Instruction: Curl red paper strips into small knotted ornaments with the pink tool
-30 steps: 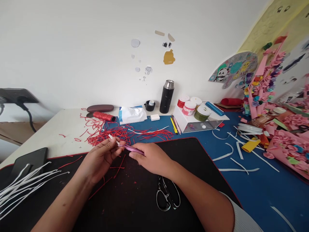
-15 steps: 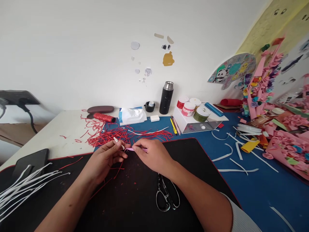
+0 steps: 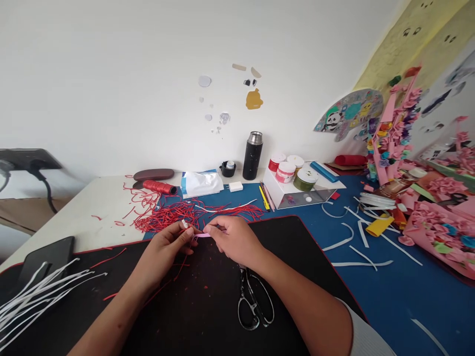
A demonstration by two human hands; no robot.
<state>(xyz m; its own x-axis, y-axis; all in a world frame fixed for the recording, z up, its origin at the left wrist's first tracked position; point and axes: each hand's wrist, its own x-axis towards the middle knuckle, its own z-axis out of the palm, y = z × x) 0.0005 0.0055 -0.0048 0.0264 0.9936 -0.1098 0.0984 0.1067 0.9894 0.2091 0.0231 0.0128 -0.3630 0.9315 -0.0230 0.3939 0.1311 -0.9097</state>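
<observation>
The hands are brought closer together than a second ago. The pink strip [image 3: 202, 235] is pinched at its ends by the closed left hand [image 3: 163, 249] and right hand [image 3: 233, 240], over the black mat [image 3: 297, 247] at the bench's [image 3: 92, 198] front edge. Red scraps [image 3: 174, 213] are strewn toward the white wall [image 3: 111, 74].

Bright, even daylight, soft shadows, sharp centre, with wide-angle bending and slight blur at the edges.
</observation>
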